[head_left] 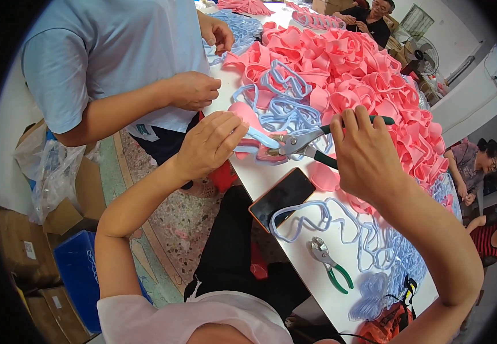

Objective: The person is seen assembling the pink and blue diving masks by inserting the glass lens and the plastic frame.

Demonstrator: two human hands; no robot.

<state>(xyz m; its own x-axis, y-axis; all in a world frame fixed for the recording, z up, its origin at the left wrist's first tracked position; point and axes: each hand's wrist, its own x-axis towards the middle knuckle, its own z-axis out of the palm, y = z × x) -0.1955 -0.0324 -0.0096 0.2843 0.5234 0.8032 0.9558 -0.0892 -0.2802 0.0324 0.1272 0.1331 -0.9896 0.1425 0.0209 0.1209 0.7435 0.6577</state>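
My left hand (214, 140) pinches a pink flat piece (247, 113) with a light blue strap (264, 137) by the table's left edge. Wrapped round the green handles of a pair of pliers (301, 142) is my right hand (368, 152). The pliers' metal jaws meet the end of the blue strap; whether they bite on it I cannot tell. Just beyond the jaws lies a tangle of light blue cord (292, 113). A dark phone (283, 198) and a second pair of green-handled pliers (329, 265) lie nearer me on the white table (303, 247).
A large heap of pink pieces (346, 69) covers the far table. More blue cord (400, 258) and a red bag (387, 324) lie at right. A co-worker in a light blue shirt (128, 46) stands at left, beside cardboard boxes (25, 243) and a blue bin (76, 266). Other people sit farther off.
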